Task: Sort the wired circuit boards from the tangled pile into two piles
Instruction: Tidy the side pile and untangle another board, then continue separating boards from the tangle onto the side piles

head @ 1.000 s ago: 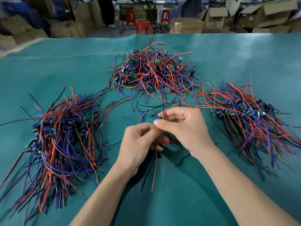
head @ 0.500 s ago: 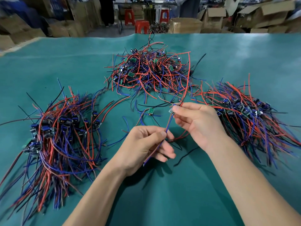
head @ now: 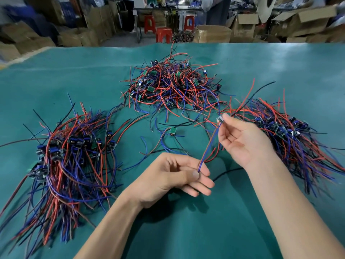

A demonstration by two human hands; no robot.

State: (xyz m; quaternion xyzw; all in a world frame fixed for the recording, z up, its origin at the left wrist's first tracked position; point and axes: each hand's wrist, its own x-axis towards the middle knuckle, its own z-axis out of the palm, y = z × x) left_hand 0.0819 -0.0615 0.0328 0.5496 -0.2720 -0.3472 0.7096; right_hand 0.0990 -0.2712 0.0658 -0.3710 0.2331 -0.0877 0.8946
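Leftmost, on the teal desk (head: 186, 230): your left pile (head: 72, 157), a long bundle of red, blue and black wires with dark boards clustered near its far end.

Centre, far: the tangled pile (head: 173, 86), a mound of red and blue wires with small green boards showing through. Just before it, one loose board (head: 173, 131) lies flat on the desk, wires trailing to both sides.

Centre, near: your left hand (head: 173, 176), fingers curled, thumb pressing a red-and-blue wire pair (head: 209, 144) against the forefinger at the pair's lower end.

Right of centre: your right hand (head: 244, 141), palm up, thumb and forefinger closed on a small board (head: 220, 119) at the pair's upper end, other fingers loosely bent. That held board is off the desk, between the tangled pile and the right pile; more wires run from it up and to the right.

Rightmost: your right pile (head: 285, 131), wires fanned toward the desk edge, boards gathered near its middle.
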